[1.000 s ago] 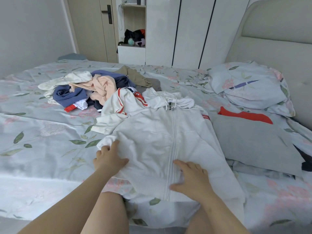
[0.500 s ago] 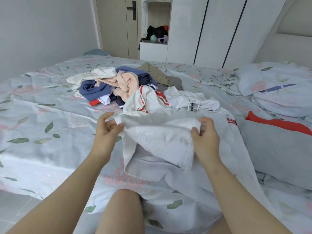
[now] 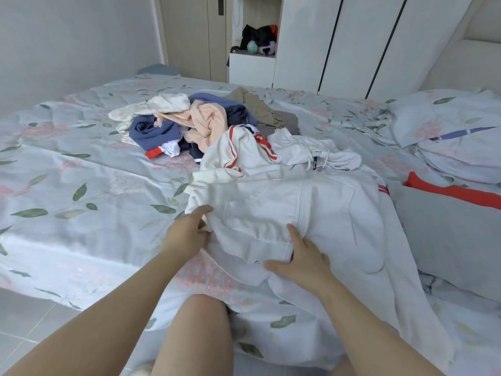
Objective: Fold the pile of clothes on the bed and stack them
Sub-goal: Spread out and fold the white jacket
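White zip hoodie (image 3: 311, 213) lies front-up at the near edge of the bed (image 3: 81, 185), hem folded up toward me and its right side trailing off the mattress. That overhang is my worry: the weight of the hanging cloth could drag the fold open the moment I ease off, and the satiny sheet looks slick enough to let the whole thing slide. The loose sleeve bunched at the far left could also get trapped in the next fold and leave a lump. My right hand (image 3: 301, 259) presses flat on the hem beside the zip, fingers spread, gripping nothing. My left hand (image 3: 187, 234) is at the hoodie's left edge, one finger stretched over the cloth; whether the rest pinch the fold or only push it, I cannot tell. Beyond, the unfolded pile of clothes (image 3: 189, 123) waits at the far middle, touching the hoodie's hood end, and a grey folded garment (image 3: 447, 234) sits just beside it on the right.
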